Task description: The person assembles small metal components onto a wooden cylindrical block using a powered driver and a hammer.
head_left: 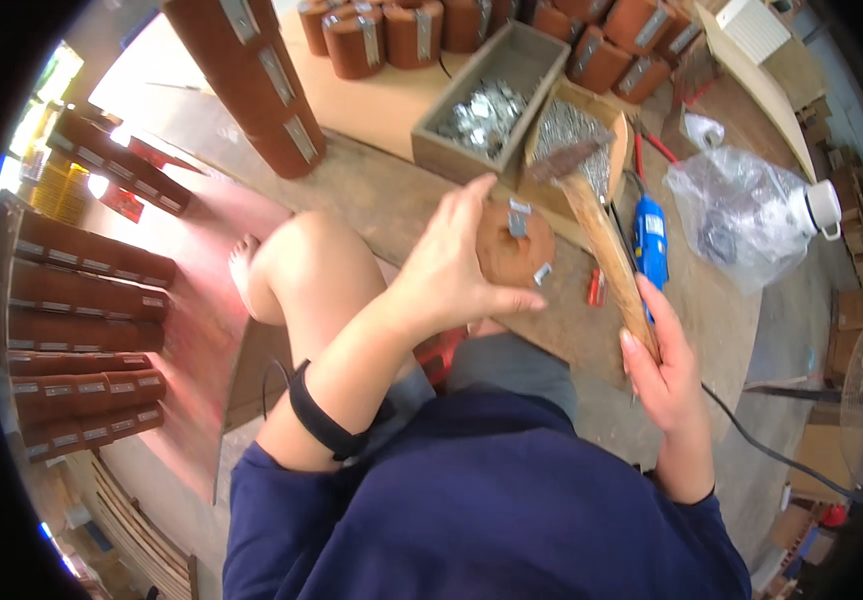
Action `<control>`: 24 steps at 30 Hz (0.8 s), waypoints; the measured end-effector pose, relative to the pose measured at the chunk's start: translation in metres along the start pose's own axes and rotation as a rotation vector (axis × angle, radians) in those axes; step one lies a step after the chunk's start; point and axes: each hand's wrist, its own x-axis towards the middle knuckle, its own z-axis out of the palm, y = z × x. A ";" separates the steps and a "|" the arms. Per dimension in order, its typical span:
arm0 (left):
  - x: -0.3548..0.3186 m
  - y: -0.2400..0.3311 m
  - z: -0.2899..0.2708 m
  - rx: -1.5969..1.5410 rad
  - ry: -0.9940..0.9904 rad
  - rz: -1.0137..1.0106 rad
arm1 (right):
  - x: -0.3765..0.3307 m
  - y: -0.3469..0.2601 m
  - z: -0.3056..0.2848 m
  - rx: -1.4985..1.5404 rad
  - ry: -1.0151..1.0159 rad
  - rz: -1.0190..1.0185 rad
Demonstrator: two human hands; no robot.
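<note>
My right hand (667, 368) is wrapped round the wooden handle of a hammer (601, 235), whose blurred metal head is raised over the box of nails. My left hand (451, 262) is spread, thumb and fingers apart, around the left side of a round reddish-brown piece (531, 255); whether it touches the piece I cannot tell. Small metal plates (518, 222) sit on that piece's face, one of them near its middle. It lies on or just above the wooden board (561, 335), close in front of my body.
Beyond the board stand a wooden box (433, 148) of shiny metal pieces and a box of nails (606, 160). A blue corded power tool (651, 240), a small red object (596, 288) and a clear plastic jug (741, 210) are at right. Brown cylinders (286, 125) stand stacked at left and back.
</note>
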 end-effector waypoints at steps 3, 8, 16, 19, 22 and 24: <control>0.003 -0.012 -0.009 -0.161 -0.164 0.022 | -0.011 0.000 -0.005 0.062 0.041 0.037; 0.003 -0.018 -0.009 -0.247 -0.310 0.004 | -0.005 0.000 -0.001 0.037 0.008 0.049; -0.006 -0.009 0.012 -0.111 0.020 0.013 | 0.010 -0.009 0.006 -0.060 -0.038 -0.062; -0.004 -0.017 0.015 -0.042 0.218 -0.074 | 0.014 -0.011 0.005 -0.072 -0.040 -0.045; -0.006 -0.017 0.019 0.063 0.235 -0.007 | 0.013 -0.011 0.006 -0.064 -0.058 0.015; -0.006 -0.021 0.014 0.038 0.227 0.055 | 0.018 -0.014 0.008 -0.070 -0.070 0.004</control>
